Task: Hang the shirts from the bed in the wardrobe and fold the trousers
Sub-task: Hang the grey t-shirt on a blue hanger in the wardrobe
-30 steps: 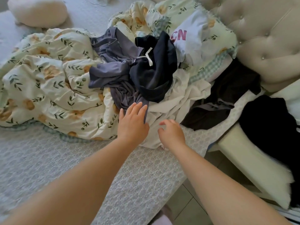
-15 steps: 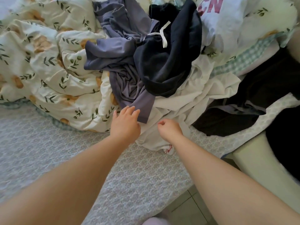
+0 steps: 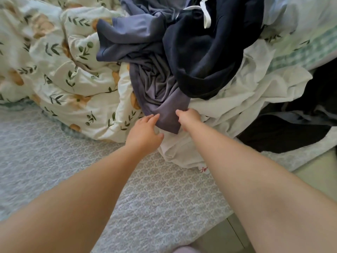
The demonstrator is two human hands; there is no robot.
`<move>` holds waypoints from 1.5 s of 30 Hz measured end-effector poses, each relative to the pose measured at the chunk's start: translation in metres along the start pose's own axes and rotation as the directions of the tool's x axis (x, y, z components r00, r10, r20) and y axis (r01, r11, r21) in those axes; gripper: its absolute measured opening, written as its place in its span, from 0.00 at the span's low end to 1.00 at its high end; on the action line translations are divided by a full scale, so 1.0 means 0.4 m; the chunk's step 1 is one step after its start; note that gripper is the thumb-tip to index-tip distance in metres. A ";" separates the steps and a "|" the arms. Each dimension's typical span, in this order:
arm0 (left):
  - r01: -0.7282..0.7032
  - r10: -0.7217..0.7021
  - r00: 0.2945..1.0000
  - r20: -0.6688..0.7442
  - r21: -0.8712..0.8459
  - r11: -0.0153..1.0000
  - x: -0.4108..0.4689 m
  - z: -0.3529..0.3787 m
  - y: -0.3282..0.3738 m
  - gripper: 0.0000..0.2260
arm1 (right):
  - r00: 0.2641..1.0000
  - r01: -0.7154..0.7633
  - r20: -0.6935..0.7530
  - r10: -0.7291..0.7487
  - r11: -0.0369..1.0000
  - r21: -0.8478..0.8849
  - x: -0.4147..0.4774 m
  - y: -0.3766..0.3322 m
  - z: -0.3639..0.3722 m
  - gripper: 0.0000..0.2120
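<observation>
A heap of clothes lies on the bed. On top is a crumpled grey-purple garment (image 3: pixel 158 92), with a navy garment with a white drawstring (image 3: pixel 209 57) partly over it. A white garment (image 3: pixel 237 106) is spread beneath both. My right hand (image 3: pixel 189 118) has its fingers curled at the right corner of the grey-purple garment's lower hem and pinches it. My left hand (image 3: pixel 144 132) reaches the hem's left corner with fingers stretched out, touching the cloth. How far each garment extends within the heap is hidden.
A floral duvet (image 3: pixel 63 70) is bunched to the left of the heap. A black garment (image 3: pixel 291 128) lies at the right. The grey patterned bedspread (image 3: pixel 54 152) stretches under my arms, and its edge drops to the tiled floor (image 3: pixel 218 240) at the bottom right.
The view has moved in closer to the heap. Both hands have gone forward to the grey-purple garment's hem, and the right hand has closed on its corner.
</observation>
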State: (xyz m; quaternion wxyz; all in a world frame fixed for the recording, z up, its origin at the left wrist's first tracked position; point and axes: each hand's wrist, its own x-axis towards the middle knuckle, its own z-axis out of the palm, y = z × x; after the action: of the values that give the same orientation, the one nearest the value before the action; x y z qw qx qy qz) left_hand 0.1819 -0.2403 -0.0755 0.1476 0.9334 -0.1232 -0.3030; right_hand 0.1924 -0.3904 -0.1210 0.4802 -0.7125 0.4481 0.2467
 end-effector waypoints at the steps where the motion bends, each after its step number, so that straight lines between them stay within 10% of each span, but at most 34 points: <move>1: -0.013 0.013 1.000 -0.027 -0.016 1.000 -0.003 -0.006 -0.005 0.29 | 1.000 0.006 -0.006 -0.007 0.997 -0.076 0.001 -0.008 0.001 0.20; 8: 0.045 -0.109 0.983 -0.145 -0.385 0.922 -0.016 -0.059 0.007 0.25 | 0.893 0.437 0.071 -0.445 0.817 -0.377 -0.162 0.025 0.034 0.11; 11: 0.113 -0.129 0.992 0.009 -0.534 0.838 -0.015 -0.082 0.043 0.34 | 0.805 0.578 0.152 -0.573 0.699 -0.422 -0.249 0.041 0.055 0.12; 17: 0.150 -0.162 0.987 0.005 -0.415 0.898 -0.089 -0.105 0.046 0.25 | 0.588 0.801 0.383 -0.713 0.448 -0.397 -0.381 0.092 0.031 0.11; 23: 0.044 -0.014 0.997 0.069 -0.458 0.888 -0.210 -0.139 0.073 0.19 | 0.864 0.503 0.035 -0.503 0.864 0.011 -0.421 0.080 -0.036 0.17; 28: -0.018 0.149 0.930 0.336 -0.362 0.932 -0.315 -0.161 0.066 0.17 | 0.981 0.192 -0.033 -0.191 0.934 0.300 -0.427 0.029 -0.066 0.17; 33: -0.111 0.213 0.845 0.491 -0.229 0.967 -0.386 -0.182 0.060 0.12 | 0.965 0.264 -0.025 -0.263 0.962 0.068 -0.455 0.026 -0.059 0.02; 38: 0.172 0.082 0.889 0.451 -0.493 0.853 -0.400 -0.211 0.020 0.14 | 0.861 0.470 -0.198 -0.469 0.882 -0.046 -0.503 0.037 -0.061 0.10; 42: 0.237 -0.125 0.971 0.201 -0.798 0.555 -0.378 -0.230 0.029 0.17 | 0.720 0.694 0.042 -0.692 0.720 -0.031 -0.592 0.069 -0.036 0.13; 45: 0.252 -0.211 0.965 0.154 -0.760 0.599 -0.370 -0.230 0.030 0.19 | 0.709 0.659 0.290 -0.643 0.750 0.054 -0.649 0.092 -0.032 0.18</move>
State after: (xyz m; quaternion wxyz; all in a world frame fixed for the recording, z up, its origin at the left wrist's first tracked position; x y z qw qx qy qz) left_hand 0.1192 -0.1858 0.0780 0.4897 0.7797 0.1370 -0.3653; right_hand 0.0356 -0.3028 0.0703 0.5772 -0.7929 0.0859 0.1755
